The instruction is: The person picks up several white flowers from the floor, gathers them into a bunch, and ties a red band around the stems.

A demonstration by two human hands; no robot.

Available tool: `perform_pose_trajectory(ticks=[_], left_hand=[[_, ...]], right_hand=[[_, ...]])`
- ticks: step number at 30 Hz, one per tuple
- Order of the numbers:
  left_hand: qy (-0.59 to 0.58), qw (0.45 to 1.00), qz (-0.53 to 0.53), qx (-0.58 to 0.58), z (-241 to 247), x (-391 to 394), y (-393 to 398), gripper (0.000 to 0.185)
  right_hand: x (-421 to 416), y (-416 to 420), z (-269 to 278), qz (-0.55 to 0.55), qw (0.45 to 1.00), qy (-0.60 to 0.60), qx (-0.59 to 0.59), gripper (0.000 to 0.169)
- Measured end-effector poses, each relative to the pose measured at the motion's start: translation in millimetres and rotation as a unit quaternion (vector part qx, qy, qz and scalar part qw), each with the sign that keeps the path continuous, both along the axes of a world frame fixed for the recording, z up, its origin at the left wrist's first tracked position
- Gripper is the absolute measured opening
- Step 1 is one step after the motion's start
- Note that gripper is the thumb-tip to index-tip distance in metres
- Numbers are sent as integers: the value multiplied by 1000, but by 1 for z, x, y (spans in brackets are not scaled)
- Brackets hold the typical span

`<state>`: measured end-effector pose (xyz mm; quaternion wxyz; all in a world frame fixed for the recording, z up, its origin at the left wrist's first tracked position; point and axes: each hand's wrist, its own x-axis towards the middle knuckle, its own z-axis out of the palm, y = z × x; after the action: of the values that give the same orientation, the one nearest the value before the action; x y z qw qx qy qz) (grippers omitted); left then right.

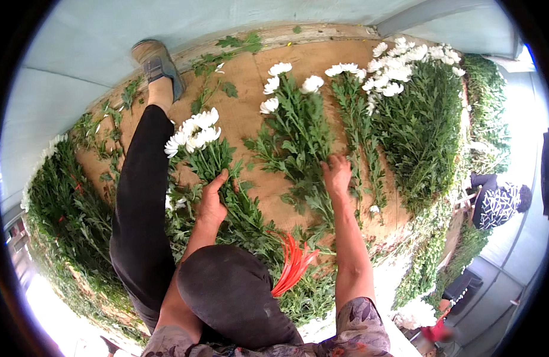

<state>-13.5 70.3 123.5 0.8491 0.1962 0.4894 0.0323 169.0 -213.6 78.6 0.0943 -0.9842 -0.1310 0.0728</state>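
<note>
My left hand (213, 203) is closed around the leafy stems of a small bunch of white chrysanthemums (198, 130), whose blooms point away from me beside my outstretched leg. My right hand (338, 175) is at the stems of a loose group of white chrysanthemums (296, 129) lying in the middle. Its fingertips are bent among the leaves, and whether they grip a stem cannot be made out. Between my forearms, next to my bent knee (229, 285), is a bundle of thin red ties (294, 265).
A brown board surface (238, 98) bears stray leaves. Chrysanthemums lie in a narrow row (345, 100), a large right-hand heap (419, 111) and a left-hand heap (69, 192). My shod foot (160, 67) is near the pale wall (256, 13). Two other people (499, 203) are at the right.
</note>
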Motion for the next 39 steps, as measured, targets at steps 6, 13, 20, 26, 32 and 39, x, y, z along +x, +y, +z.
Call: perform_pose_trajectory(ticks=[6, 13, 20, 26, 32, 39], left_hand=[[9, 1000, 1, -17, -15, -1, -8, 38], [19, 1000, -12, -13, -27, -3, -10, 47], [102, 995, -10, -12, -33, -10, -1, 54], [55, 998, 16, -26, -35, 4, -14, 24], [72, 997, 21, -14, -31, 7, -15, 28], [94, 995, 25, 5, -39, -9, -3, 45]], right_hand=[[-4, 17, 77, -54, 987, -78, 131, 24], [-94, 51, 46, 109, 988, -33, 108, 29], [-73, 57, 21, 129, 975, -78, 162, 32], [66, -38, -15, -73, 981, -148, -101, 64], [61, -39, -5, 19, 991, -43, -123, 42], [-59, 30, 78, 77, 983, -83, 145, 48]])
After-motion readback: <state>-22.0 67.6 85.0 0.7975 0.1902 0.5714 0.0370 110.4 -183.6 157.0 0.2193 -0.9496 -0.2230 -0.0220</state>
